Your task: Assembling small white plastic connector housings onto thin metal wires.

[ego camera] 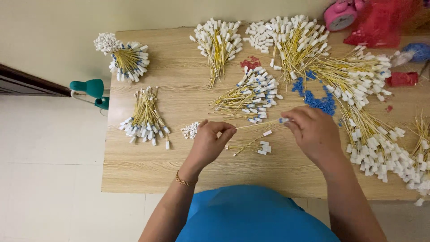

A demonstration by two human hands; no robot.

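Currently stretched between both hands: one thin yellow wire, long axis near horizontal, rising slightly toward the right. Left hand pinching the bare left end; right hand pinching the end with the small white and blue connector. Just below, on the wooden table, a small pile of finished wires. Little white caps just left of the left hand.

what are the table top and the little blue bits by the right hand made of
Table top: pale wood-look board, matt, streaky grain lines; probably laminate, though solid wood is possible. Blue bits: small, evenly coloured moulded pieces, likely plastic; too small to judge their finish.
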